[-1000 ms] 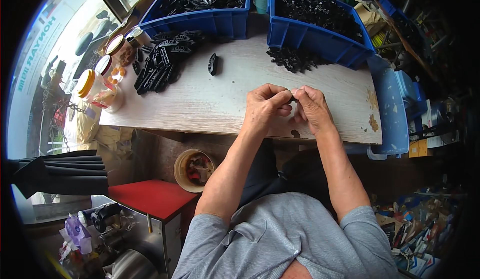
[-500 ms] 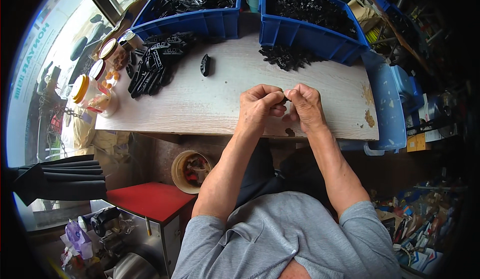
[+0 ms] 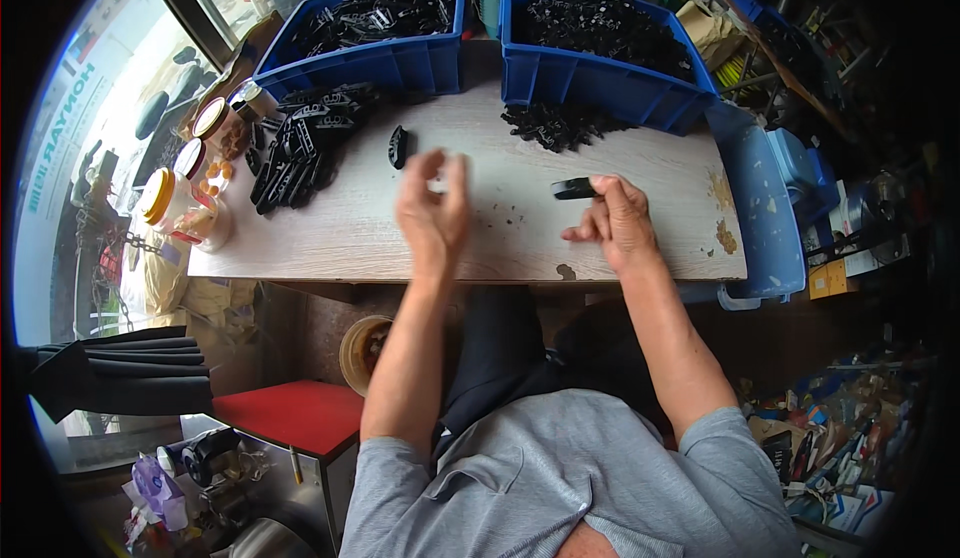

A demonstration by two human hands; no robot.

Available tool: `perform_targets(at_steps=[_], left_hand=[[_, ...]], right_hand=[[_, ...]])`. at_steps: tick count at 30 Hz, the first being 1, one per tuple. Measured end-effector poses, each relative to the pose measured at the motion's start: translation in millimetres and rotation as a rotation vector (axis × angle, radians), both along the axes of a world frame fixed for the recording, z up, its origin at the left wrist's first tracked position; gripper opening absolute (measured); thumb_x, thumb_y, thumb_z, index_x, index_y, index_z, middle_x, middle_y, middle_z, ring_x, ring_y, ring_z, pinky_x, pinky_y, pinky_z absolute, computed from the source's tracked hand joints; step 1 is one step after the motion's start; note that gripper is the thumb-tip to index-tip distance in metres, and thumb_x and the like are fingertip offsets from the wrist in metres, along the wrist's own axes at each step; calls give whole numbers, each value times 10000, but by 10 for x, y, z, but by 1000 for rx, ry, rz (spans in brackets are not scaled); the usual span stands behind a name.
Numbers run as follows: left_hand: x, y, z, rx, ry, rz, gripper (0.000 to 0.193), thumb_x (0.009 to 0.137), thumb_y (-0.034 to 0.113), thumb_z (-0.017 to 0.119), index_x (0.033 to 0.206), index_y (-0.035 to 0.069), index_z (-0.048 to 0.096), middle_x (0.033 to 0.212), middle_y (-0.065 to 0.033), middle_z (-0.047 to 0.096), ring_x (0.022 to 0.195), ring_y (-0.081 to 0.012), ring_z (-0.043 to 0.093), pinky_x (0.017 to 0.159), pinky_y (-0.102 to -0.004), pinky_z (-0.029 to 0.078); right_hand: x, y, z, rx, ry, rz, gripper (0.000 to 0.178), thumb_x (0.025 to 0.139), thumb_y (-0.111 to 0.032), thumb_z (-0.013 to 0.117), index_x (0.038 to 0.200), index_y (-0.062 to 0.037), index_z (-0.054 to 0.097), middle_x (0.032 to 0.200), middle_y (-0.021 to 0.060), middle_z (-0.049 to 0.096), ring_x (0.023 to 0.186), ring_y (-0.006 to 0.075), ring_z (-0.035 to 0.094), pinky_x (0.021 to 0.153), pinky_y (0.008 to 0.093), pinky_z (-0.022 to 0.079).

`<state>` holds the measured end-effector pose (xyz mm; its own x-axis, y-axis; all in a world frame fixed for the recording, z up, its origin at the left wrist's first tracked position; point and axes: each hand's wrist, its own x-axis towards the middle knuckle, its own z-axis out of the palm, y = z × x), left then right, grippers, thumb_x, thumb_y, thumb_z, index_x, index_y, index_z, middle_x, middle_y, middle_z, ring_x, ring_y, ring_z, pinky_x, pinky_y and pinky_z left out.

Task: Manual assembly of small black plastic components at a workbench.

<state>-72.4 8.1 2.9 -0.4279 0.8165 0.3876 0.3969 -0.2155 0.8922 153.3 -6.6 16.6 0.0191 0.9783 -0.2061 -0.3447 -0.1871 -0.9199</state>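
Note:
Between the thumb and fingers of my right hand (image 3: pixel 622 220) is a long black plastic piece (image 3: pixel 574 190), its free end pointing left above the tabletop. My left hand (image 3: pixel 432 213) is blurred by motion, its fingers raised and apart with nothing seen in them. Just past its fingertips, a single black plastic piece (image 3: pixel 398 147) of similar shape lies alone on the table (image 3: pixel 350 243). Farther left is a heap of long black pieces (image 3: pixel 300 148). A pile of small black parts (image 3: pixel 560 126) sits at the far right. Small dark bits (image 3: pixel 512 210) lie between my hands.
Two blue bins stand along the far edge: the left bin (image 3: pixel 365 70) holds long black pieces, the right bin (image 3: pixel 610 98) small black parts. Lidded jars (image 3: pixel 185 208) line the table's left end. Beyond its right end is a light-blue plastic container (image 3: pixel 765 228). A bucket (image 3: pixel 355 353) is below the near edge.
My hands, earlier together over the table, are now apart. The left has moved left and opened near the lone piece; the right keeps a black piece, now plainly visible.

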Motion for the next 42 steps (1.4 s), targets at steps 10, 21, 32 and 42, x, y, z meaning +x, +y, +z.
perform_targets(at_steps=[10,21,32,42], left_hand=[[-637,566,-190,-169,566,263,198,897,285,654,906,100,725,903,-96,728,819,-314,668,755,-400,506],[-226,116,-85,49,588,-253,310,757,11,700,1048,91,629,908,-109,625,898,-308,615,783,-422,491],[-198,-502,-214,120,-224,-41,259,885,22,672,1134,-12,611,972,-95,657,820,-117,603,735,-249,498],[-130,-654,-305,113,-128,-138,166,913,-45,632,1072,2,639,949,-26,659,785,-59,563,718,-193,460]], right_hand=[[1195,363,117,-156,-44,-710,414,884,-393,658,1061,-35,550,468,26,315,481,173,468,723,512,597],[711,581,63,-127,-356,-349,179,868,-188,718,921,-30,653,552,-9,436,415,94,458,485,333,578],[356,973,26,-70,-804,-229,169,840,-186,705,969,-81,735,669,40,575,412,108,440,373,293,451],[220,1011,123,13,-1097,-176,157,785,-190,701,908,-112,760,792,12,695,504,120,558,367,284,451]])
